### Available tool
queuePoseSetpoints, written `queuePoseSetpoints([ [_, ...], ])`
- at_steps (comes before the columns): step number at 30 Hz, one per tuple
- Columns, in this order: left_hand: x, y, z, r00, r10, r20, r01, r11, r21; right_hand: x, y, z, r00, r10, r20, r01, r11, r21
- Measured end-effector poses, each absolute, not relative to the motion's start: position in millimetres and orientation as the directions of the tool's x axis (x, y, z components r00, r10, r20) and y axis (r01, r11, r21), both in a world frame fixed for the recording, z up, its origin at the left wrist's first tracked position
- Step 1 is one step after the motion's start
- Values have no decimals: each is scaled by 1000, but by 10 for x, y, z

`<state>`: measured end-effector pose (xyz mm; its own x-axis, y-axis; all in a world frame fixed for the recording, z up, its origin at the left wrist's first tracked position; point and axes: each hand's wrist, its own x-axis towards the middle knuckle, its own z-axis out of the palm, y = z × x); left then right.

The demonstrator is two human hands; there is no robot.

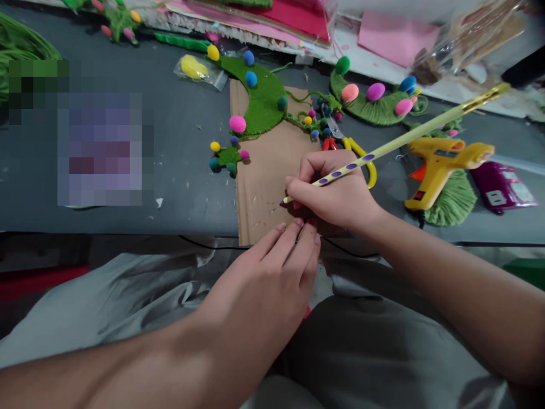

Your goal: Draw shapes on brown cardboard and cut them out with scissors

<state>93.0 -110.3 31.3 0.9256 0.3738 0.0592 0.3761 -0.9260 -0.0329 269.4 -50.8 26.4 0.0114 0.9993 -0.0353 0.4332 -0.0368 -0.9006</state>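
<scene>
A dark grey tabletop [179, 187] in soft light meets a white ledge [347, 40], with what may be dim floor [106, 245] below.

1. Two hands from where I stand: a left hand [268, 267] and a right hand [336, 193].
2. One pencil [389, 146].
3. One piece of cardboard [272, 165].
4. Two crescents with balls on them: a larger crescent [266, 96] and a smaller crescent [374, 112].
5. Five balls [237, 124] on the larger one: two blue, one yellow, one pink, one dark green.
6. Five more on the star [229, 155] beside it.
7. One glue gun [440, 167].
8. One purple packet [502, 184].
</scene>
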Motion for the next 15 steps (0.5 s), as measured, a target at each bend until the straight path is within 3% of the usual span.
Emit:
queuePoseSetpoints([
  [12, 940, -1097, 322, 926, 373, 62, 376, -926, -41, 2703, -507, 251, -26, 999, -39, 435, -23, -900],
  [15, 932, -1108, 320, 924, 374, 74, 378, -925, -39, 2710, -508, 256, -58, 996, -64, 359, -39, -932],
])
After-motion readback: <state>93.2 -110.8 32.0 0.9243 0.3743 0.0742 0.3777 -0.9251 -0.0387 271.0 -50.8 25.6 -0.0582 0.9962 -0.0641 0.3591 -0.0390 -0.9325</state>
